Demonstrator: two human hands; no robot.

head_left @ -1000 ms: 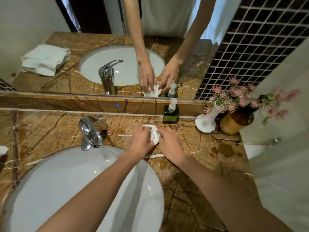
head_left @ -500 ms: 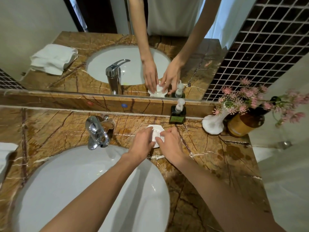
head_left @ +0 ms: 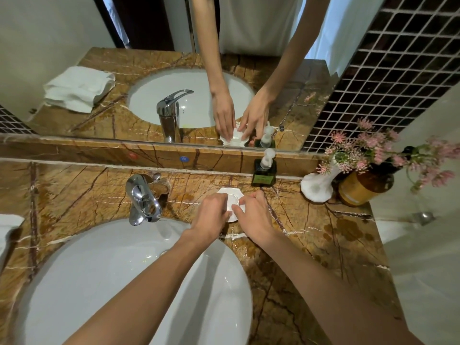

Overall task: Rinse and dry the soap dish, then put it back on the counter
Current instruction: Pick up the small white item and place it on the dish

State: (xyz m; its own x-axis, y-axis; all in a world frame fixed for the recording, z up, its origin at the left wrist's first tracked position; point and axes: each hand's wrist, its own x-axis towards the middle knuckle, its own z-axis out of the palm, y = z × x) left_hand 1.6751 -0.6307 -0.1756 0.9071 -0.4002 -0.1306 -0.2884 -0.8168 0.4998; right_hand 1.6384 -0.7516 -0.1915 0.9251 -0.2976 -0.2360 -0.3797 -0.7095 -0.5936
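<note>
Soap dish (head_left: 232,199), white and scalloped at its edge, is seen lying on the brown marble tabletop (head_left: 323,245), just behind the rim of the white sink (head_left: 112,270) and in front of the dark green pump bottle (head_left: 263,170). It is gripped from both sides: the left hand (head_left: 211,217) is closed over its left edge, and the right hand (head_left: 254,215) is closed over its right edge, with the fingertips (head_left: 236,206) pressed onto the rim. Only the far part of the dish and a ring at its middle are left uncovered between the two hands. Whether the dish rests fully on the stone or is slightly raised cannot be told.

The chrome faucet (head_left: 143,199) is placed to the left of the hands, at the back of the sink. To the right of the pump bottle, a white vase (head_left: 317,186) with pink flowers (head_left: 361,150) and an amber jar (head_left: 361,189) are set near the wall. A folded white towel (head_left: 8,226) is cut by the left border. The same grip on the dish is repeated in the mirror (head_left: 174,70) above the backsplash.
</note>
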